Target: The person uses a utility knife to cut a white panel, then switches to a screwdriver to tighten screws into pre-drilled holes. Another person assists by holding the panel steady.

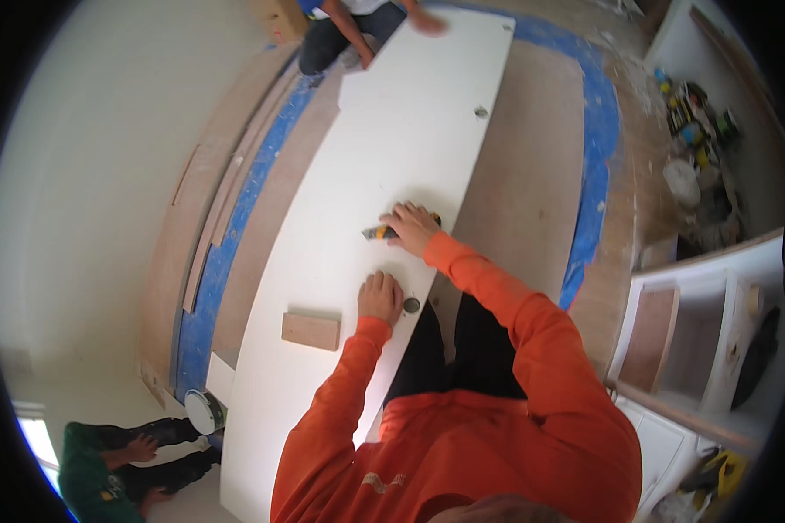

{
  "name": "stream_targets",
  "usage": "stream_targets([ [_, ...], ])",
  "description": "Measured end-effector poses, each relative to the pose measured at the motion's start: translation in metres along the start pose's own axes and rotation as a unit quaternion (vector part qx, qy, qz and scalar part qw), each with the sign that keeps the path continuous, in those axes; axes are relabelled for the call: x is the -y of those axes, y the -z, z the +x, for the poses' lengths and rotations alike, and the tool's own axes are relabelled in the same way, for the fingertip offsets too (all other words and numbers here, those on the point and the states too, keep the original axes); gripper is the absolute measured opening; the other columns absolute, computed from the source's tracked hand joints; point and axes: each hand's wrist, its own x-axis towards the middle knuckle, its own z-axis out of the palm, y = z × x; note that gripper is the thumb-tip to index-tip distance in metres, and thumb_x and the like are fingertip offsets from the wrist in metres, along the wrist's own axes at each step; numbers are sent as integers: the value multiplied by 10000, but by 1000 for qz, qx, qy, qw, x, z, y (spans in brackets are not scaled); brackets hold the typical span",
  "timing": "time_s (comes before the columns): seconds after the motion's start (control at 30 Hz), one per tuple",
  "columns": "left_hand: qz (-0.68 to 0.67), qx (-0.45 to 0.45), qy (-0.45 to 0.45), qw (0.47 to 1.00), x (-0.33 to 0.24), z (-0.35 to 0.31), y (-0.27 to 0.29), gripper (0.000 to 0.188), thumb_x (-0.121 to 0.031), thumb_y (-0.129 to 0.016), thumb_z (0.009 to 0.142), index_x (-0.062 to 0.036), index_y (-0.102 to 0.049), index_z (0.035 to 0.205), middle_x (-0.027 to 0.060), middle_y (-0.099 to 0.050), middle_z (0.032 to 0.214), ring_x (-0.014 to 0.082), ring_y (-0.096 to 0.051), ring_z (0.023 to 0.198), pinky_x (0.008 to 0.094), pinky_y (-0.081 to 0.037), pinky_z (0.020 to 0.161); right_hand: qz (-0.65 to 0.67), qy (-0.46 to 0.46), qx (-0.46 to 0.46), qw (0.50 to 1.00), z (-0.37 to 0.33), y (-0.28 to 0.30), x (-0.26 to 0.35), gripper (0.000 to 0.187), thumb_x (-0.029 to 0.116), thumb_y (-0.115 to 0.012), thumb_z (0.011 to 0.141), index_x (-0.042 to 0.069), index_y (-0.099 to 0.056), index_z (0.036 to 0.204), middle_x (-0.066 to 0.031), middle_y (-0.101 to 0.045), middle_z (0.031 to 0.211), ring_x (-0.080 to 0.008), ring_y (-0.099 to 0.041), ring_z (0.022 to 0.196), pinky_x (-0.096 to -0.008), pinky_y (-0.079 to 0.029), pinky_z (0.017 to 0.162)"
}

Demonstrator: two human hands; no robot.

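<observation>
A long white door panel [314, 253] with round hinge holes along its right edge lies in front of me. Under the fingers of my right hand [414, 228] is a yellow and black utility knife [378, 233], gripped low over the panel with its grey tip pointing left. My left hand [380, 298] rests on the white surface, fingers laid down, holding nothing. Just right of it is a dark round hinge hole [411, 305]. To its left sits a wooden block [311, 331], apart from both hands.
A person [349, 35] at the far end has hands by the panel; another in green [105, 471] sits lower left. A white bucket [204, 411] stands near the panel's left edge. Blue tape [597, 148] borders the floor boards. Shelving [680, 331] and clutter [698, 131] are right.
</observation>
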Motion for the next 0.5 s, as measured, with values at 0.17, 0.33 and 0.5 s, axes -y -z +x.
stream_targets([
  [0.17, -13, 43, 15, 999, -5, -13, -6, 131, -72, -515, 877, -14, -486, 764, 159, -509, 797, 362, -502, 762, 460, -413, 672, 223, -128, -240, 936, -60, 51, -27, 388, 298, -646, 885, 84, -551, 1194, -124, -615, 917, -299, -602, 867, -399, -470, 789],
  [0.33, 20, 42, -12, 999, -7, -11, -8, 118, -70, -507, 877, -25, -483, 771, 150, -499, 792, 352, -504, 766, 460, -412, 675, 238, -583, -343, 697, -274, 0, -125, 232, 177, -540, 919, 52, -526, 1113, -164, -638, 883, -316, -630, 785, -409, -497, 719],
  [0.5, 22, 56, -17, 998, -8, -14, -15, 142, -66, -480, 894, -12, -466, 764, 160, -485, 798, 365, -493, 761, 473, -397, 673, 124, -659, -37, 741, -443, -130, -46, 481, 330, -677, 824, 78, -475, 1180, -181, -554, 1065, -376, -576, 991, -496, -486, 820],
])
